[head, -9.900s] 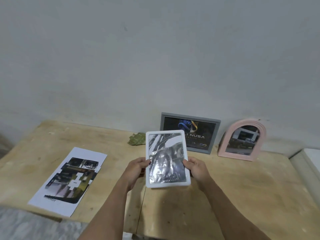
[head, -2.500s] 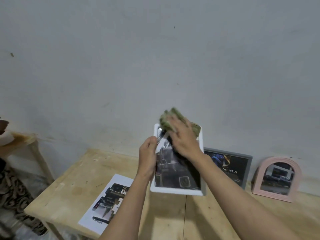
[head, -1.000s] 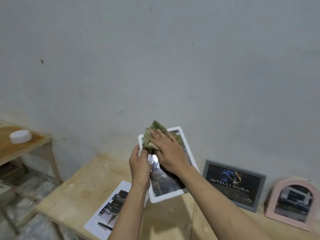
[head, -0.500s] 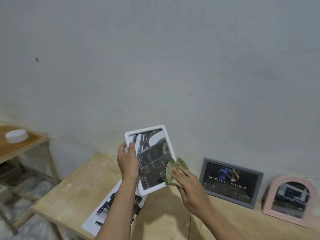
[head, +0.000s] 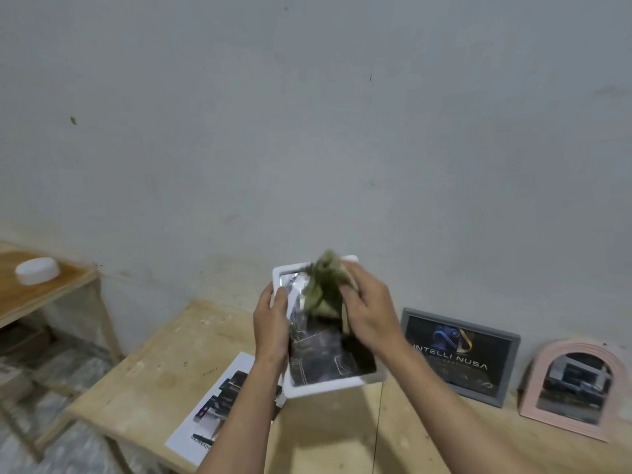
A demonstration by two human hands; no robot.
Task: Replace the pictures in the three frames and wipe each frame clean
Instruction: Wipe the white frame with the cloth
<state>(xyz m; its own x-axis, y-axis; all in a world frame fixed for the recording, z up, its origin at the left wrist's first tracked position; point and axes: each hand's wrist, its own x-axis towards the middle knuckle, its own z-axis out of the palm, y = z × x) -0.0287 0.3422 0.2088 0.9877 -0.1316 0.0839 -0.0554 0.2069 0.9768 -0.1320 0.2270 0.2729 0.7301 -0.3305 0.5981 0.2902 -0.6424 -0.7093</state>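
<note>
white frame: held above the bench
left hand: grips its left edge
right hand: rubs cloth over glass
left: grey frame, pink frame, perhaps unwiped

Head view. I see the left hand gripping the left edge of the white frame, held tilted above the wooden table. Right hand holds a green cloth against the frame's upper glass. Printed sheet lies flat on the table, partly under the left forearm. Grey frame reading "INTELLI NUSA" and pink arched frame lean on the wall. White round object sits on a side table, left.
</note>
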